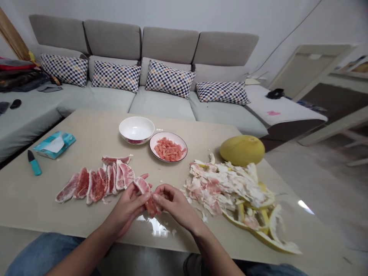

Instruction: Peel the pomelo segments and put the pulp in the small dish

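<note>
Between my two hands, over the table's near edge, is a pomelo segment (pixel 151 207), its red flesh partly bared and pale membrane still on its upper end. My left hand (pixel 129 203) holds it from the left, thumb on top. The fingers of my right hand (pixel 171 201) pinch its right side; whether they grip membrane or flesh is hidden. Left of my hands lies a row of pomelo segments (pixel 99 182) in their skins. Peeled red pulp (pixel 169 149) fills a dark-rimmed plate (pixel 183 155) beyond my hands.
A white bowl (pixel 136 130) stands beside the plate. To the right are heaped peel and membrane scraps (pixel 227 188) and a whole pomelo (pixel 242 150). At the left lie a tissue pack (pixel 55 144) and a teal-handled knife (pixel 35 164). A sofa (pixel 161 103) stands behind the table.
</note>
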### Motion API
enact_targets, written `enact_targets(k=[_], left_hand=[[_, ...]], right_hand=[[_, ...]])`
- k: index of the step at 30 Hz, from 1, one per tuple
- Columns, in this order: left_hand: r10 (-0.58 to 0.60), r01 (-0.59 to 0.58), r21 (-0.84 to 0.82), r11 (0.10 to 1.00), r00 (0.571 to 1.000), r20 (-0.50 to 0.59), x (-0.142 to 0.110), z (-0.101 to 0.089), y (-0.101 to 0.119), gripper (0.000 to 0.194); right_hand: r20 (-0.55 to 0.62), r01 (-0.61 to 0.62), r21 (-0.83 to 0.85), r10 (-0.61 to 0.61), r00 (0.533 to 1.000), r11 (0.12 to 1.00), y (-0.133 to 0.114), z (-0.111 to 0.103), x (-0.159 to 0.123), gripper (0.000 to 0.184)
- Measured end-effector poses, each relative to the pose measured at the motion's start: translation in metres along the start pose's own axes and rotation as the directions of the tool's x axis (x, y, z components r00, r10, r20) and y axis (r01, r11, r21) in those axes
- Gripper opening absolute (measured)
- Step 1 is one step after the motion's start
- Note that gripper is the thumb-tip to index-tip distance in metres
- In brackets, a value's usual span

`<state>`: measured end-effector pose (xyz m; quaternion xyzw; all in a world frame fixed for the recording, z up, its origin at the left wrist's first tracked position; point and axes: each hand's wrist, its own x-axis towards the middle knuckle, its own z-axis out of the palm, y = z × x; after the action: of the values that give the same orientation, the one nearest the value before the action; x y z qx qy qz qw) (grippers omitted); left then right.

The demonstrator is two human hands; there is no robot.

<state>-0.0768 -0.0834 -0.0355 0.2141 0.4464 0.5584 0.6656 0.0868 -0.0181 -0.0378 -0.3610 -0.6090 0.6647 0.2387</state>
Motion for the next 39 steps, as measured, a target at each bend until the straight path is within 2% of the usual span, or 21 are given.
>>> enact_targets(k=[4,9,13,17,19,25,32,36,39], left_hand=[[-0.022,0.022,0.012,1.0,1.0,0.017,0.0,0.002,0.0,0.081],[-0.07,0.067,0.052,0.996,0.996,0.053,0.001,0.002,-0.003,0.092],[-0.074,0.071,0.055,0.996,0.996,0.043,0.002,0.001,-0.005,0.088],[-0.093,0.09,0.073,0.993,0.995,0.045,0.001,0.002,-0.003,0.085],[-0.086,0.084,0.06,0.995,0.995,0.041,0.0,0.002,-0.002,0.084],[-0.073,0.073,0.009,0.997,0.997,0.021,-0.002,0.002,0.002,0.081],[-0.096,0.1,-0.051,0.994,0.992,0.08,-0.002,0.0,0.003,0.079],[-0.12,0.132,-0.098,0.986,0.986,0.112,0.001,-0.001,0.002,0.076],[-0.119,0.138,-0.149,0.979,0.984,0.131,0.002,-0.002,0.002,0.073]], right_hand=[[0.022,0.0,-0.026,0.001,1.0,1.0,0.003,-0.001,0.006,0.024],[-0.048,0.088,-0.157,-0.096,0.994,0.984,0.006,0.003,0.005,0.019],[-0.066,0.1,-0.164,-0.112,0.992,0.981,0.006,0.005,0.001,0.02],[-0.142,0.089,-0.181,-0.116,0.983,0.979,0.008,0.003,-0.002,0.027],[-0.156,0.077,-0.129,-0.097,0.983,0.989,0.009,0.001,-0.003,0.032],[-0.153,0.034,0.184,-0.006,0.988,0.982,0.015,-0.004,-0.006,0.038],[-0.163,0.03,0.304,0.021,0.986,0.952,0.023,-0.006,-0.009,0.037],[-0.157,0.022,0.236,0.016,0.987,0.972,0.021,-0.012,-0.008,0.036],[-0.274,0.053,0.059,-0.035,0.961,0.997,0.019,-0.017,-0.011,0.034]])
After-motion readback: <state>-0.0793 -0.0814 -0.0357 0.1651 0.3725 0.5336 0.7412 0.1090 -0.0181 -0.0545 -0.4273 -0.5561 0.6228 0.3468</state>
